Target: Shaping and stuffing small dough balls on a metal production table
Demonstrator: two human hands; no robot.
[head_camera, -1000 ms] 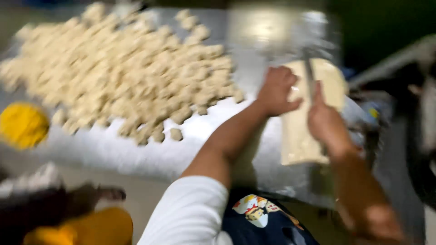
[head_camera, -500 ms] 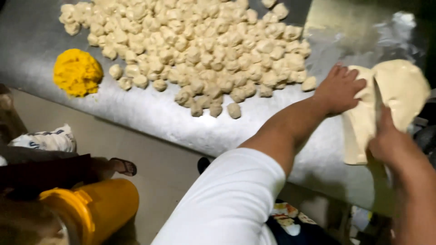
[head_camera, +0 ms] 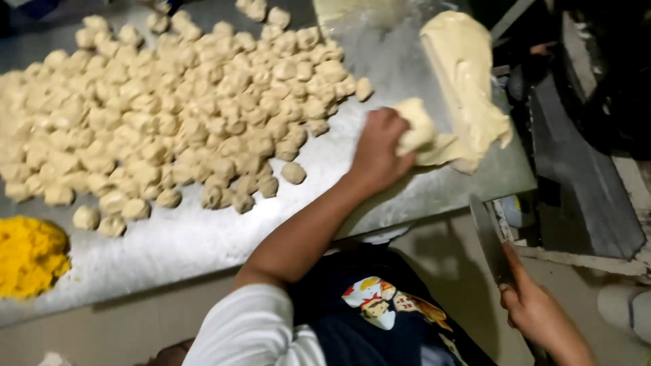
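Down on the metal table (head_camera: 203,251), seen from the head camera, the left hand (head_camera: 376,152) is closed around a lump of pale dough (head_camera: 417,125), fingers wrapped over its near side. That lump is still joined by a stretched neck to the long slab of dough (head_camera: 468,81), which lies along the right edge of the table and runs from the far side toward the near corner. The left arm, in a white sleeve (head_camera: 251,329), reaches in from the near edge across the bare steel.

To the left of the hand, a wide spread of small dough pieces (head_camera: 169,115) covers most of the tabletop, packed close and touching one another. One piece (head_camera: 293,173) sits alone, just beside the wrist, a little apart from the rest. At the near left corner lies a heap of yellow crumbly stuff (head_camera: 27,254), well apart from the hand.

The right hand (head_camera: 536,312) is off the table, low at the near right, fingers clamped on the handle of a flat metal blade (head_camera: 488,240). The blade points up toward the table's near edge, below the slab, touching no dough. Beyond the table's right edge stands dark machinery (head_camera: 583,176), too dim to make out in detail.
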